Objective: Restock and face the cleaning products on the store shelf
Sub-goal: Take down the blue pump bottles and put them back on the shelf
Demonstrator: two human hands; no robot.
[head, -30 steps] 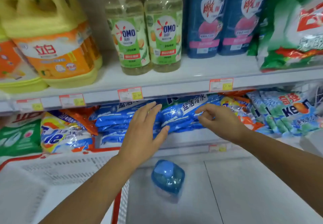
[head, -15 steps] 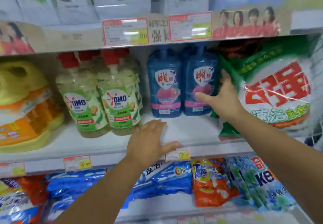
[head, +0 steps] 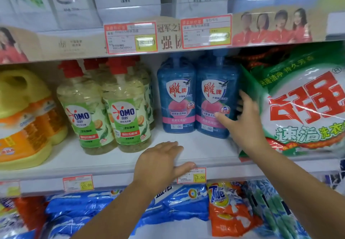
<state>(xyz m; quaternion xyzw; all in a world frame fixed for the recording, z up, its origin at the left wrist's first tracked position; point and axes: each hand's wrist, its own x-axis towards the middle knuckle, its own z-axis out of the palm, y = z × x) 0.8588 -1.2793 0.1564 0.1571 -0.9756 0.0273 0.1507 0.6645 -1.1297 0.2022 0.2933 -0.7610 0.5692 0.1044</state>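
Two blue dish-soap bottles stand side by side on the middle shelf. My right hand wraps around the right blue bottle, thumb across its pink label and fingers behind its right side. The left blue bottle stands untouched beside it. My left hand rests flat on the shelf's front edge, fingers straight, holding nothing. Two green OMO bottles with red caps stand to the left.
A big green and white detergent bag crowds the right bottle's right side. Yellow jugs fill the far left. Blue bags and an orange Tide bag lie on the shelf below. Boxes line the top shelf.
My view rose from the lower shelf to the middle one. My hands left the blue bags; the right went to the right blue bottle, the left onto the shelf edge.
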